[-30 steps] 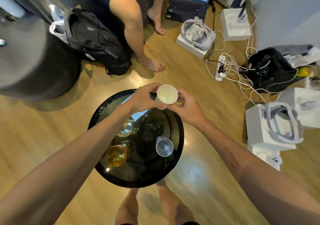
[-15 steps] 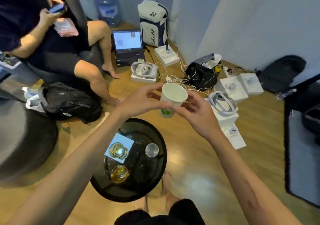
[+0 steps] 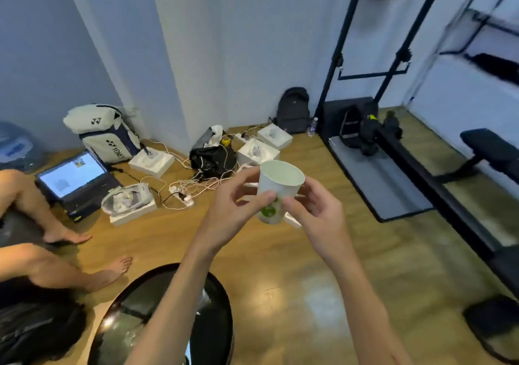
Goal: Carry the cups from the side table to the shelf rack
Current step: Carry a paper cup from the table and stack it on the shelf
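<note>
There was one paper cup [image 3: 279, 189], one laptop [image 3: 74, 178] and two hands, left [image 3: 236, 210] and right [image 3: 316, 214]. Backpacks numbered three. White boxes seemed to be four, though cables blurred the count.

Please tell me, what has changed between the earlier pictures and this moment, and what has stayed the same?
The paper cup was lifted off the round side table and carried up and away, toward the black rack that has now come into view. The table has dropped to the bottom of the picture. The grip is unchanged: the left hand and the right hand both hold the cup, upright.
</note>
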